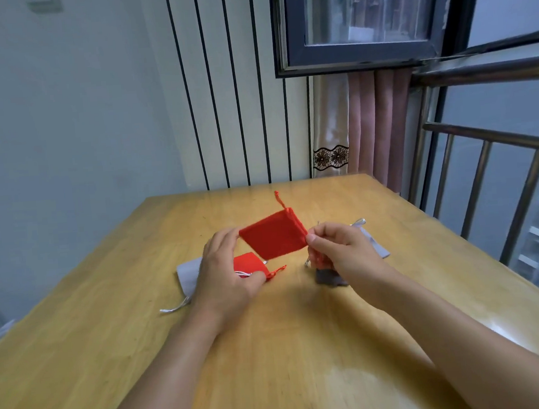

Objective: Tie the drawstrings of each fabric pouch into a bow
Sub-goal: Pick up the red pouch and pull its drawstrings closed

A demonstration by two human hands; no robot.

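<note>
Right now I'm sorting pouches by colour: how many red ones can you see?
2. One red pouch is held up between both hands above the table; a second red pouch lies on it, partly behind the left hand. More may be hidden.

A light wooden surface (pixel 305 346) with visible grain fills the lower view, a glossy sheen near its front. Several things lie on it. A small red pouch (pixel 248 264) rests just beneath the left fingers (pixel 222 240), its red cord ends (pixel 276 271) trailing toward the right fingers (pixel 322 237). A pale grey pouch (pixel 188 270) lies outward of the left fingers, its white drawstring (pixel 173 308) running toward the near edge. Beneath the right fingers sits a dark grey pouch (pixel 329 278), partly hidden. Another light grey pouch (pixel 374 244) lies just beyond them.
</note>
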